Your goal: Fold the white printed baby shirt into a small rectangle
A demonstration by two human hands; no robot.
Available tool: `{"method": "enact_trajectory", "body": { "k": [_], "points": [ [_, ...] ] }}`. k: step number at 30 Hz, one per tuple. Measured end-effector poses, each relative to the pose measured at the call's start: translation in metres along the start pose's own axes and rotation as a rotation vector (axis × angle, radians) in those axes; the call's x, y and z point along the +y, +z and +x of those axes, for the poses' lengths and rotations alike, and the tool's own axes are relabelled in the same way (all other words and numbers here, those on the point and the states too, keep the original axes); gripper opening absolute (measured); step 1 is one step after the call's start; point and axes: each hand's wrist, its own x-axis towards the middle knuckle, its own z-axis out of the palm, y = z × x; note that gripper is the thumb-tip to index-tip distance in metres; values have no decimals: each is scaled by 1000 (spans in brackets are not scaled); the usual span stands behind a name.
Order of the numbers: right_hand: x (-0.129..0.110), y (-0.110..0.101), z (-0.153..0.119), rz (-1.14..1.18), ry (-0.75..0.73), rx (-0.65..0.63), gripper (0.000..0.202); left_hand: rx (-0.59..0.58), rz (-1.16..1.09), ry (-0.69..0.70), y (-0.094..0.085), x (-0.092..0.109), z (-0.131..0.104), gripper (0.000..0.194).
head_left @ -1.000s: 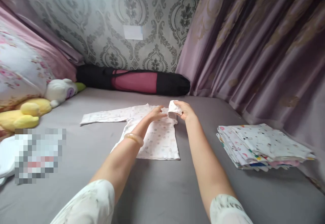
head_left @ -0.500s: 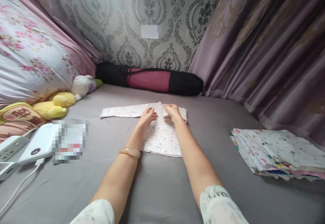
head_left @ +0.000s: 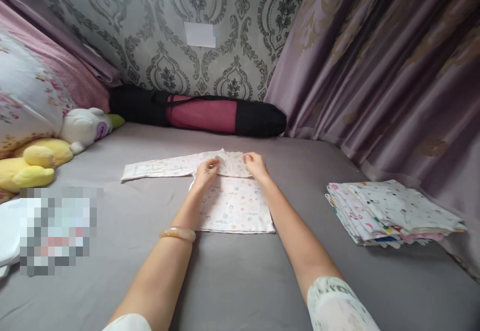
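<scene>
A small white long-sleeved shirt [head_left: 234,203] with a pale print lies flat on the grey sheet. One sleeve stretches out to the left, while the right sleeve is folded inward across the upper body. My left hand [head_left: 207,172], with a bangle on its wrist, has its fingers curled at the inner end of that folded sleeve, pinching the cloth. At the outer fold on the right, my right hand [head_left: 256,167] grips the shirt between thumb and fingers. The exact fingertip contact is partly hidden.
A stack of folded printed clothes [head_left: 393,213] sits to the right. Behind lies a long black and red bag [head_left: 200,115] against the wall. Plush toys [head_left: 84,127], a floral pillow [head_left: 26,91] and a blurred packet [head_left: 63,231] are on the left.
The right sleeve has been drawn inward and now lies across the chest of the shirt. My left hand has closed on its end. The view has shifted to the right.
</scene>
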Motion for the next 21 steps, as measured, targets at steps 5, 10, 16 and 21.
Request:
{"method": "enact_trajectory", "body": {
  "k": [5,10,16,21],
  "points": [
    [19,-20,-1,-573,-176,-6,44,97,90,168,-2,-1,4,40],
    [36,-6,-13,-843,-152,-150,63,87,203,184,-4,-9,7,45],
    [40,-6,-14,-908,-146,-170,68,57,428,258,-6,-16,11,44],
    [41,-7,-14,-921,-140,-172,68,20,627,231,-5,-13,8,30]
  ]
}}
